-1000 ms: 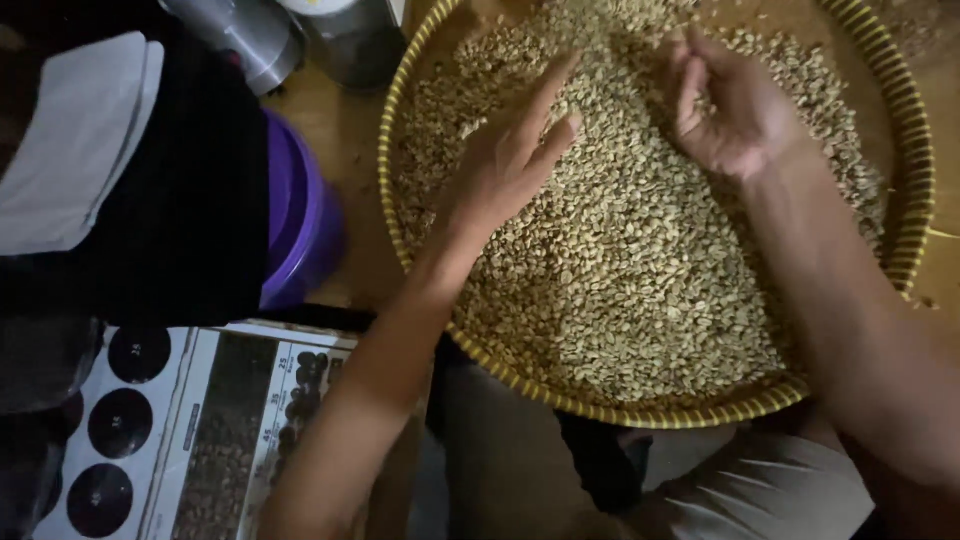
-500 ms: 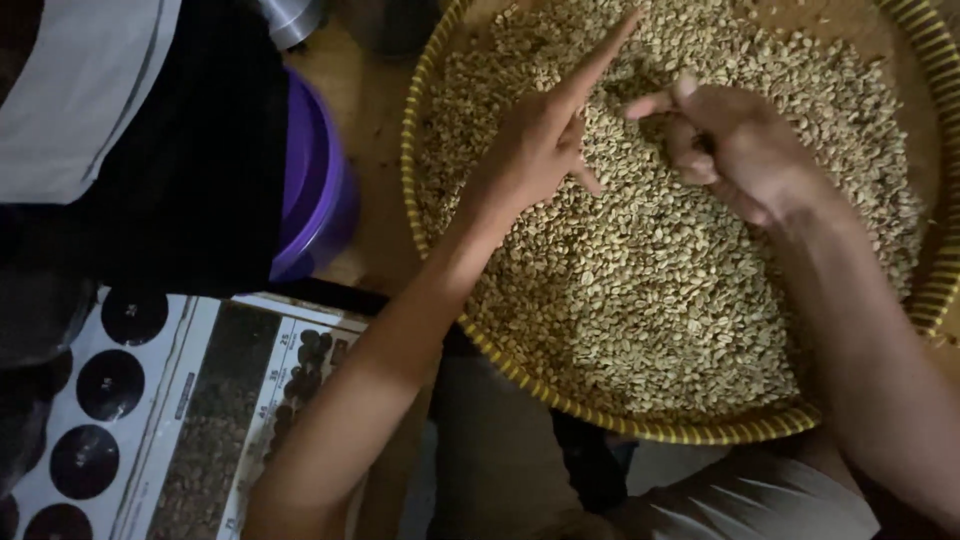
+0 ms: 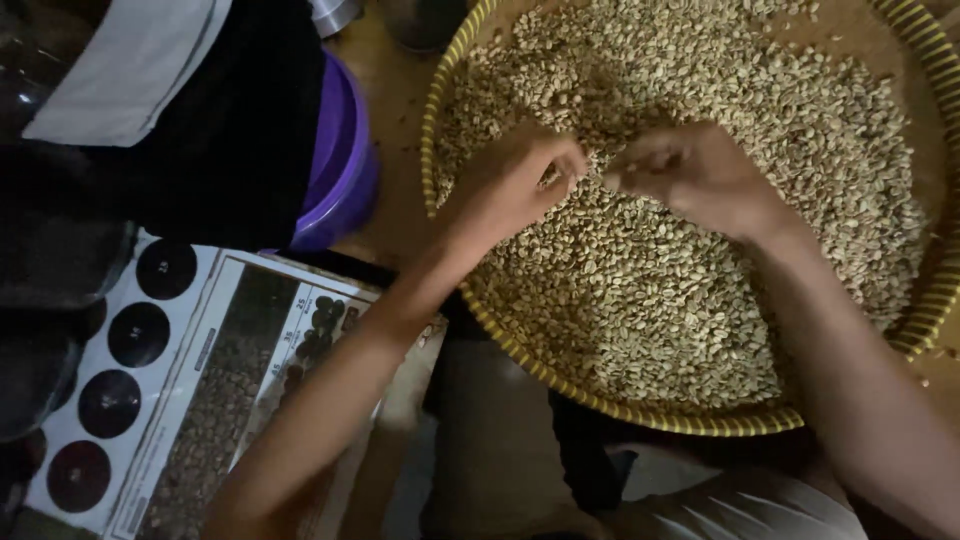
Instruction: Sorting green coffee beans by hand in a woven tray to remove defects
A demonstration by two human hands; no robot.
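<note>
Blurring over pale beans (image 3: pixel 650 290) — right hand (image 3: pixel 700 175), left hand (image 3: pixel 515 180) — grasp unclear.

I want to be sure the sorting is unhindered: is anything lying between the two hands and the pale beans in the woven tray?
Nothing visible does. The left hand and right hand rest directly on the pale beans inside the woven tray.

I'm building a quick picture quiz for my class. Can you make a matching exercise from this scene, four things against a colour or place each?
Things:
1. tray rim
2. bucket
3. beans
4. chart

Matches:
A. purple
B. pale, heaped in the tray
C. yellow with dark stripes
D. lower left, with dark circles

Pairs: 1-C, 2-A, 3-B, 4-D
</note>
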